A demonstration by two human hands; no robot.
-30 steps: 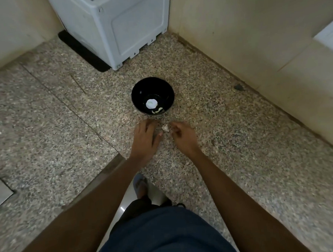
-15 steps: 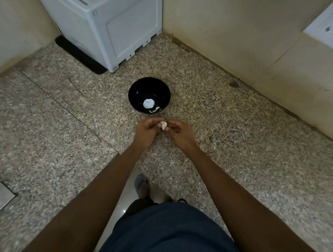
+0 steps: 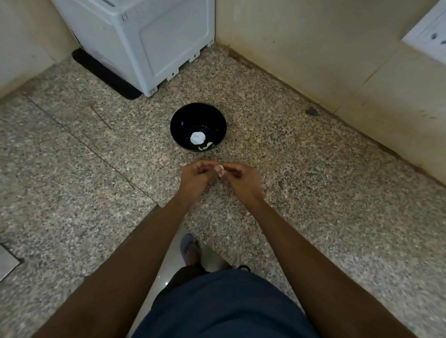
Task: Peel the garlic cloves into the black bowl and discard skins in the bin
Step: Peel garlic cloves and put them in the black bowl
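Observation:
A small pale garlic clove (image 3: 219,169) is pinched between the fingertips of my left hand (image 3: 196,179) and my right hand (image 3: 240,179), just above the speckled granite counter. Beyond my hands stands the black bowl (image 3: 181,124), upright, holding a white garlic piece (image 3: 197,138) and a couple of pale peeled cloves (image 3: 205,146) at its near side. The bin is not in view.
A white boxy appliance (image 3: 142,36) stands in the back corner on a black mat (image 3: 103,74). Beige walls close the counter at the back and right, with a white wall socket (image 3: 437,33). The counter's edge drops to the floor near my foot (image 3: 190,249).
My hands have lifted the clove off the counter and drawn together, both now pinching it. The view has shifted slightly, showing more of the wall socket.

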